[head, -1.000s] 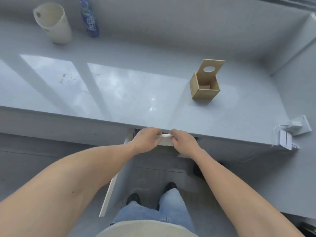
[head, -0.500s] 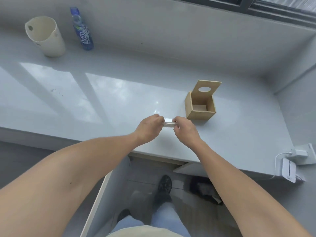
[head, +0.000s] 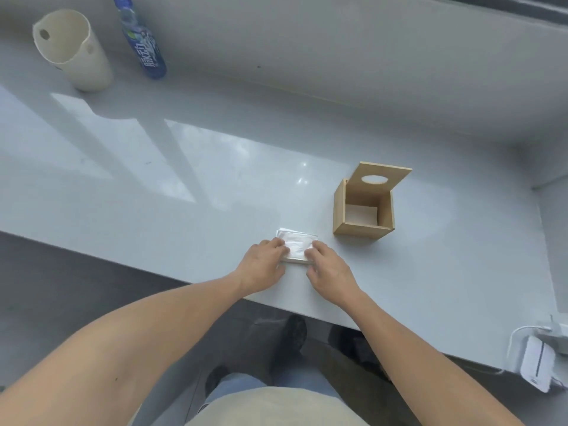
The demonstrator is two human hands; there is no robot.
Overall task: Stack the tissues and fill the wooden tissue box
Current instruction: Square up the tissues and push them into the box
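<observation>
grey counter point(head: 215, 186): tissues point(head: 295, 245), wooden tissue box point(head: 362, 224), cup point(head: 76, 53), bottle point(head: 144, 44)

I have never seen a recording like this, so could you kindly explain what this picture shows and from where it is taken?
There is no machine: a camera worn on a person's head looks down at their bare arms. On the glossy grey counter the left hand and right hand press a small white stack of folded tissues flat. Beside it stands a light wooden tissue box, lid up, something pale at the bottom. Far back stand a cream plastic jug and a blue drink bottle.
</observation>
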